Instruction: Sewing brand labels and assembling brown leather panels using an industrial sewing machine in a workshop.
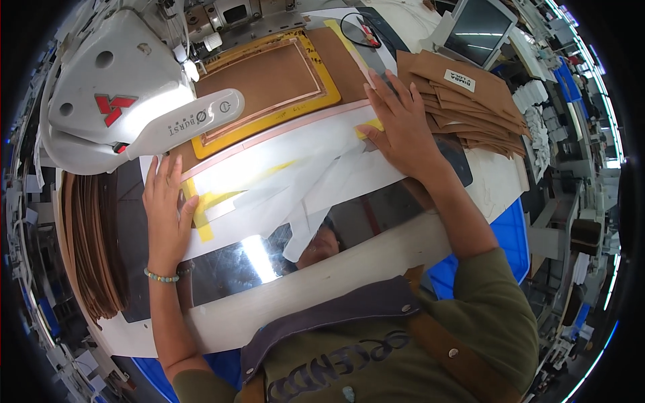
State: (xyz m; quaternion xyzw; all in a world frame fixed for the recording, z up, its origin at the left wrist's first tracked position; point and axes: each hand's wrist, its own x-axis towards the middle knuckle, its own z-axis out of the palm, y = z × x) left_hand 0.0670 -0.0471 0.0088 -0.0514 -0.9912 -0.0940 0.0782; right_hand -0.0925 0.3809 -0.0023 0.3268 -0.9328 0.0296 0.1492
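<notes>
My left hand [166,213] and right hand [402,133] lie flat, thumbs splayed; brown panel [341,66] just ahead, long axis running left-right between.

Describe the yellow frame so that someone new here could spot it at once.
Start from the big white machine at the upper left. Just right of it, between and beyond the left hand and right hand, lies the yellow frame. Its broad border surrounds a brown panel, while the yellow tape nearer the person is only narrow strips.
</notes>
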